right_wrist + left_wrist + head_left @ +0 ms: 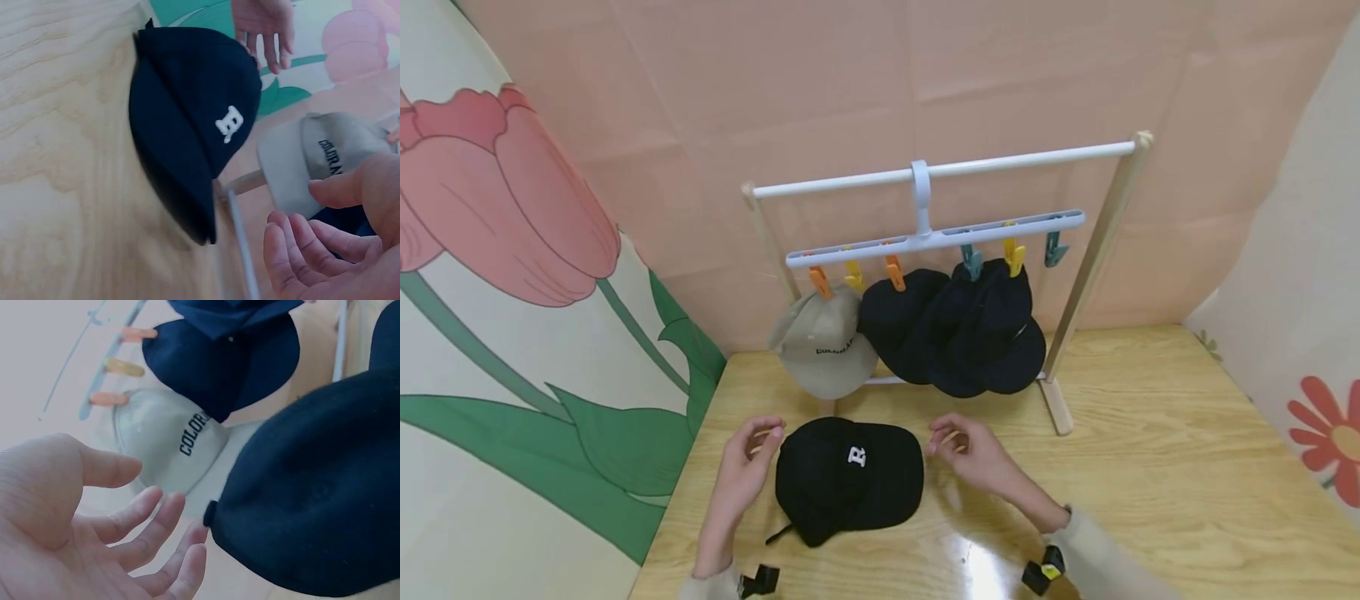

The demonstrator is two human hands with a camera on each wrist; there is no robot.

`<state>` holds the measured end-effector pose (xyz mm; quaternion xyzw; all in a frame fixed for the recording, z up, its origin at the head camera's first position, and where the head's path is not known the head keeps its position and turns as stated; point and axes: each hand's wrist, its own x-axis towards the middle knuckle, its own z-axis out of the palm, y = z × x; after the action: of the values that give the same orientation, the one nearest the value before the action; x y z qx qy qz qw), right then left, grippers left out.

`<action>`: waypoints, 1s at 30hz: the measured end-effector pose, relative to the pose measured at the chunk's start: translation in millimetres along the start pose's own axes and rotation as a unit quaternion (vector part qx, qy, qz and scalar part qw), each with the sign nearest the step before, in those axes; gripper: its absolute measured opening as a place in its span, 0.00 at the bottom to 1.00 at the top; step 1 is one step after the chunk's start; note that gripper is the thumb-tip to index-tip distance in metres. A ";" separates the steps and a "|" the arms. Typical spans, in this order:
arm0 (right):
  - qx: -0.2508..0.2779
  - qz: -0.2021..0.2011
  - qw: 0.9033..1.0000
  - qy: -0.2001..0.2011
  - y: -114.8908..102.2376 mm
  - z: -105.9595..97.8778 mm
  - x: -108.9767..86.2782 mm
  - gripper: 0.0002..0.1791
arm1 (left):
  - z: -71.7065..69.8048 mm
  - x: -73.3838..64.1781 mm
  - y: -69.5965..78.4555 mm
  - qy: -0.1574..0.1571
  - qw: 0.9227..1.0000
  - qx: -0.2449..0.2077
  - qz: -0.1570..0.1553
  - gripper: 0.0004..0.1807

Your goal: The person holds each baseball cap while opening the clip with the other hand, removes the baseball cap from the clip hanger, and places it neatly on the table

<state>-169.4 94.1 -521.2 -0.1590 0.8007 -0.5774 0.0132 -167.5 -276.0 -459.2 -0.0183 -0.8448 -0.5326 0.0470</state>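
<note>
A black baseball cap (pixel 820 483) with a white letter R lies on the wooden table, its brim pointing right. At its crown side is my left hand (pixel 747 467), fingers loosely bent and holding nothing; in the left wrist view these fingertips come right at the button of the cap (pixel 312 487). Off the tip of the brim hovers my right hand (pixel 973 454), also holding nothing, its fingers relaxed. In the right wrist view the right hand (pixel 337 231) appears beside the hanging beige cap (pixel 328 153), apart from the black cap (pixel 194 100).
Behind the hands stands a rack with a white rail (pixel 1030 158) and wooden posts. A pale blue clip hanger (pixel 936 239) hangs from it, with a beige cap (pixel 827 350) and several dark caps (pixel 955 333) below orange, yellow and teal clips. The rightmost teal clip (pixel 1055 250) holds nothing.
</note>
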 end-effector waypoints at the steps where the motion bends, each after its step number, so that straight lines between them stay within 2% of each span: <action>1: 0.001 -0.003 1.000 0.002 -2.3 -1.7 -0.3 0.13 | 0.5 0.6 2.4 -0.001 1.000 0.000 -0.001 0.16; 5: 0.007 -0.007 1.000 0.013 -11.1 -7.2 -1.4 0.12 | 3.3 3.5 12.4 -0.009 1.000 0.010 0.000 0.15; 10: 0.011 -0.012 1.000 0.027 -20.7 -11.0 -3.3 0.11 | 10.5 7.9 24.3 -0.028 0.999 0.015 0.027 0.13; 19: 0.005 -0.035 0.999 0.026 -36.6 -17.8 -5.8 0.12 | 23.8 14.8 39.2 -0.050 0.996 -0.004 0.070 0.13; 30: -0.024 -0.057 0.997 0.043 -48.4 -33.3 -2.9 0.11 | 42.3 15.7 54.5 -0.073 0.992 -0.015 0.097 0.13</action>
<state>-161.9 111.8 -465.6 -0.1793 0.8036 -0.5645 -0.0583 -181.2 -214.6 -426.9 -0.1400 -0.8319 -0.5357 0.0365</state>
